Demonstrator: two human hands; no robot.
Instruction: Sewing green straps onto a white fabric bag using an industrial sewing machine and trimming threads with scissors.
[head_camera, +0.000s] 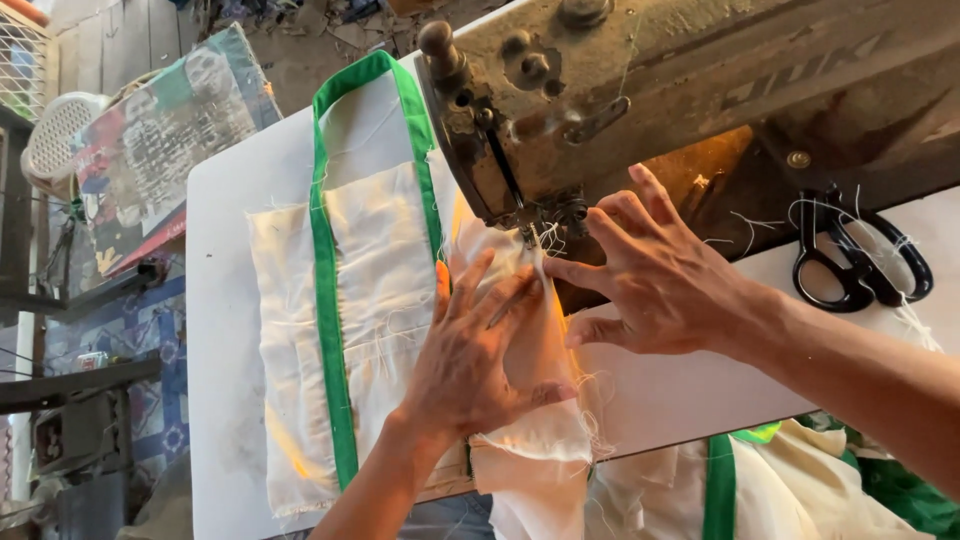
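White desk (230, 300) carries cream cloth (385, 300) with green straps; the needle is hidden behind fingers. Left hand (470, 350) is pressed flat, fingers spread, on the cloth; right hand (655, 275), open, fingertips at the sewing machine (640, 90) foot.

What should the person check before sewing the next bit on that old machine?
1. Left hand flat on the cream cloth: ok.
2. Right hand fingertips very near the needle area: not ok, too close.
3. Cloth lying smooth under the presser foot: cannot tell, fingers hide it.
4. Green strap lying flat on the white table, away from the needle: ok.
5. Black scissors out of the way beside the sewing machine: ok.
6. Loose threads at the needle: not ok, several hang there.
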